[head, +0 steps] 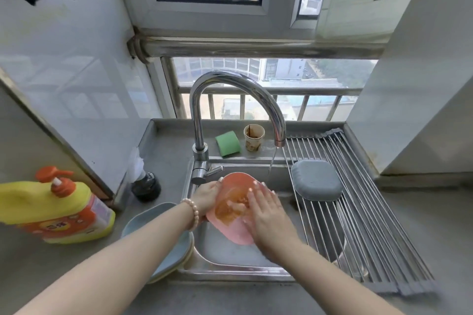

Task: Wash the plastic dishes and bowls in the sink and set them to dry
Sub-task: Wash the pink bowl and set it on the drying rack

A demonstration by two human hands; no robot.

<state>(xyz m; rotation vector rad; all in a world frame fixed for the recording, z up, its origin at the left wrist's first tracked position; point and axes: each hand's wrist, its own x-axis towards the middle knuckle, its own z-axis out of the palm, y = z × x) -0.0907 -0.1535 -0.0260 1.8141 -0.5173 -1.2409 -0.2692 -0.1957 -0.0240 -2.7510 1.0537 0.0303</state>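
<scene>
- Pink rounded-rectangular plastic dish [236,208], held tilted above the stainless steel sink [230,271], beside the thin stream from the curved chrome faucet [230,89]; an orange-brown residue shows at its centre.
- Left hand [206,195]: fingers curled round the dish's left rim, thumb on top, gripping it.
- Right hand [267,212]: fingers nearly straight, laid flat on the dish's face, holding nothing.
- Handling (judged): light, stiff, unlikely to break; slippery when wet, so best held at the rim.
- Grey-blue plastic bowl [317,180] lies upside down on the steel roll-up drying rack [358,212] spanning the sink's right side.
- Stacked blue-grey dishes [153,233] wait left of the sink on the grey counter [76,276].
- Yellow detergent pump bottle [51,208], green sponge [227,143] and stained paper cup [254,137] stand nearby; a barred window [268,100] lies behind.
</scene>
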